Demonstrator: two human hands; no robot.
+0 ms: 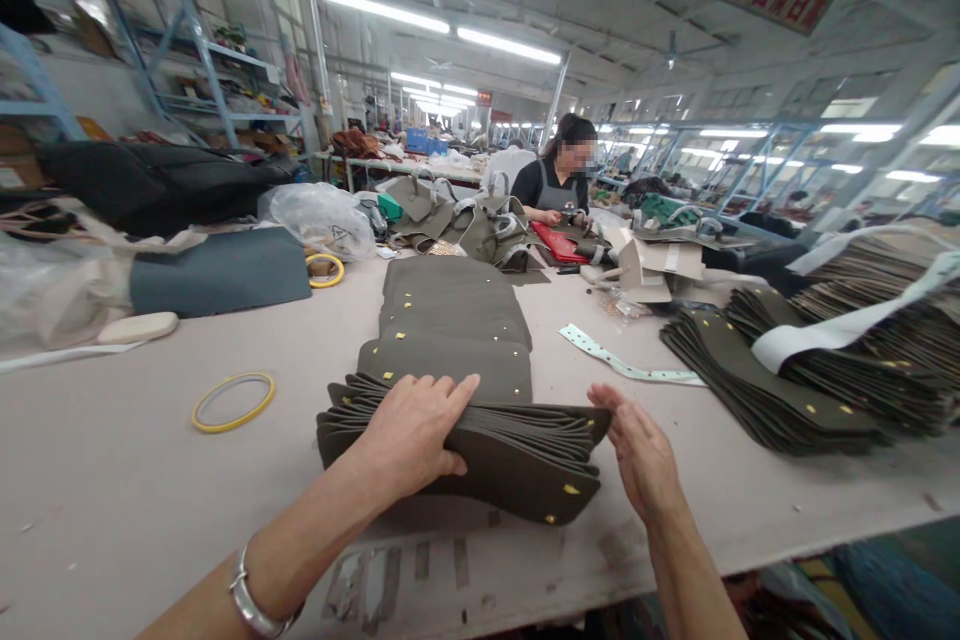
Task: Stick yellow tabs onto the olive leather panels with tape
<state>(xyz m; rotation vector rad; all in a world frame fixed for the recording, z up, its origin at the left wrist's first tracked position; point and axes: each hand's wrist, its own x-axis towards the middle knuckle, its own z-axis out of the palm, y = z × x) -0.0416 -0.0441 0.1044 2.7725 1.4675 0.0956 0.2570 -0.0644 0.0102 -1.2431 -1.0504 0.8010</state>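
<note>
A stack [495,465] of olive leather panels with brass studs sits at the near edge of the counter [150,480]. The left hand [412,435] lies flat on top, thumb tucked at the front edge, its grip loosely closed over the upper sheets. The right hand [641,455] stands open, fingertips touching the stack's right end. The sheets look limp and slippery, likely heavy together; best squared from both ends.

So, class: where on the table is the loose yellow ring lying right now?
In the head view the yellow ring lies flat on the table, on the person's left, apart from the left hand pressing on the olive stack.
</note>
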